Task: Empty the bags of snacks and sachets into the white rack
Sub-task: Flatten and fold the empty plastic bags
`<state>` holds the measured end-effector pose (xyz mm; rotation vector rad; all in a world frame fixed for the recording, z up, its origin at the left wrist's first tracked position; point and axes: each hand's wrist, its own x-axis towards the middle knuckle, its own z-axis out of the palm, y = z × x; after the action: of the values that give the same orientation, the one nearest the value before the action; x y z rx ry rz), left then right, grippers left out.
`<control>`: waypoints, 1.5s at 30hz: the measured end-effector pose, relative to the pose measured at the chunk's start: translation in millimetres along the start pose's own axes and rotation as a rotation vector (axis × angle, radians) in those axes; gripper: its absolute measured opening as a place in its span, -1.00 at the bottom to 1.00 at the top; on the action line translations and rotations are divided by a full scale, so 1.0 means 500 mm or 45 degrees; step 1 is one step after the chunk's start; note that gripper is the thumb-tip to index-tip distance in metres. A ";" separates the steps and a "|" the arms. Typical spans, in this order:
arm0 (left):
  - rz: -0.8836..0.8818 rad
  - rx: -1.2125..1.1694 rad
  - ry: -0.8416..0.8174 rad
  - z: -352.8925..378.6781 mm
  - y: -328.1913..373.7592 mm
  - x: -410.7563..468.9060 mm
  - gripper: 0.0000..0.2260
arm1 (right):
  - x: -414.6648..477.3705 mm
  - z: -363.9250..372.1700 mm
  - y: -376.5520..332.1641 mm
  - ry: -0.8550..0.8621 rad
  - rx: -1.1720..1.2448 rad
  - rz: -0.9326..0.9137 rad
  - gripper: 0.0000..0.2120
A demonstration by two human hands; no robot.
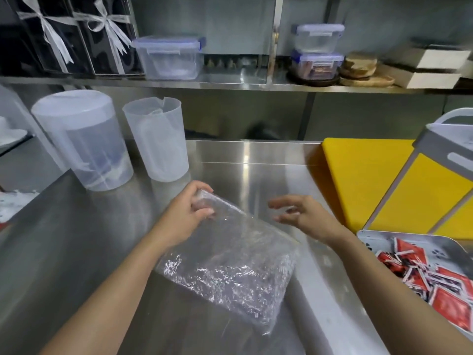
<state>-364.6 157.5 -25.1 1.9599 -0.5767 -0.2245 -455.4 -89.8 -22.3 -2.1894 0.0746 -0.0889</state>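
Clear plastic bag [230, 265], empty, at mid-bench [268, 170], top corner pinched in left hand [185, 213]. Right hand [304, 217] beside it, fingers spread, gripping nothing. White rack [368, 235] at right edge, holding red sachets [440, 283]. Two translucent jugs [84, 139] toward back-left corner, contents unclear.

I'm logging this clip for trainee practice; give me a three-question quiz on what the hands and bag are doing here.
1. True or false: the right hand grips the crinkled clear plastic bag.
2. Which hand pinches the bag's far end?
3. The red sachets lie in: A) the lidded translucent jug B) the white rack C) the yellow cutting board

Key: 1 false, it is open and apart; 2 left hand; 3 B.
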 end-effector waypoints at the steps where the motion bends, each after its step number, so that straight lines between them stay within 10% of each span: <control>1: 0.035 0.035 -0.033 0.002 0.012 0.000 -0.54 | 0.006 0.004 -0.013 -0.064 0.031 0.004 -0.59; 9: 0.253 0.082 -0.034 -0.034 0.049 0.012 -0.66 | 0.015 0.022 -0.027 -0.232 0.242 0.027 -0.91; 13: -0.030 -0.950 0.368 -0.096 0.002 0.020 -0.73 | 0.010 0.022 -0.009 -0.033 0.682 0.029 -0.89; 17: -0.442 -1.473 0.167 -0.047 -0.069 -0.003 -0.43 | 0.011 0.034 0.000 0.067 1.075 0.095 -0.86; 22: -0.819 -1.397 0.037 0.057 -0.129 -0.024 -0.33 | 0.011 0.076 0.017 0.130 1.228 0.295 -0.79; 28: -0.685 -1.225 -0.206 0.060 -0.083 -0.024 -0.15 | -0.010 0.092 0.063 0.304 1.231 0.424 -0.81; 33: -0.619 -0.514 0.027 0.092 -0.072 -0.028 -0.64 | -0.023 0.088 0.080 0.303 1.132 0.433 -0.85; 45: -0.273 -0.454 0.087 0.058 -0.083 -0.027 -0.89 | -0.051 0.050 0.096 0.135 0.777 0.454 -0.85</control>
<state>-375.4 155.4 -76.3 1.6724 -0.2587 -0.3663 -479.4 -95.1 -76.8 -1.5352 0.4373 -0.0202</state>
